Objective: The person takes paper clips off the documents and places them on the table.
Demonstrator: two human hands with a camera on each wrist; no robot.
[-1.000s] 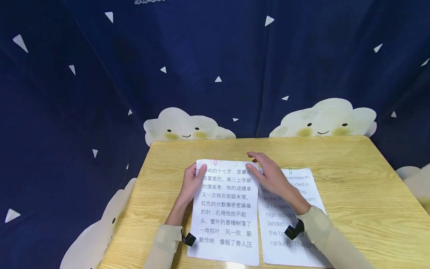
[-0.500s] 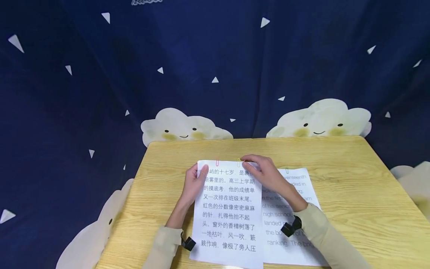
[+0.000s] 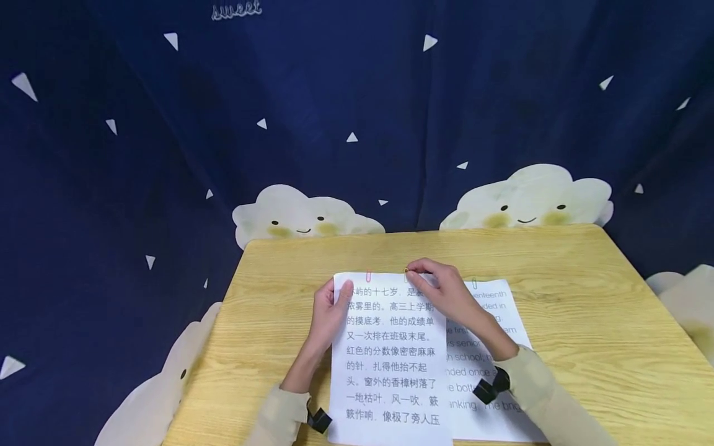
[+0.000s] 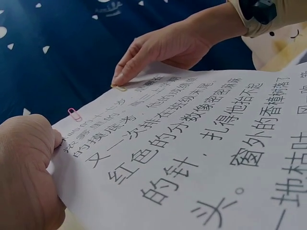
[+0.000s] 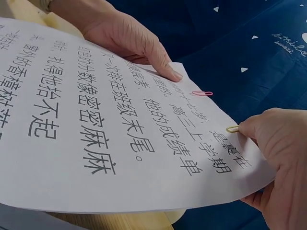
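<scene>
The tips of the thumb and forefinger of the right hand (image 3: pixel 443 294) are brought together, and a yellow paper clip (image 5: pixel 232 129) is pinched between them at the top edge of a white printed page (image 3: pixel 390 365). The remaining fingers are curled behind that edge. By the left hand (image 3: pixel 327 313) the same page is gripped at its upper left corner: the thumb is laid on the printed face, and the fingers are tucked behind the sheet, where their exact spread cannot be told.

Between the two hands, a pink paper clip (image 4: pixel 74 114) is fixed on the top edge, touched by neither. The page is held up and tilted above the counter (image 3: pixel 586 297), and large Chinese characters are printed on it. Partly covered by its right side, a second page (image 3: pixel 485 418) with English text is seen lying on the counter, with a green paper clip (image 3: pixel 475 284) set at its top edge near the right hand. Beyond the counter, a navy curtain (image 3: pixel 334 74) is hung, patterned with white triangles (image 3: pixel 352 137) and smiling clouds (image 3: pixel 535 192).
</scene>
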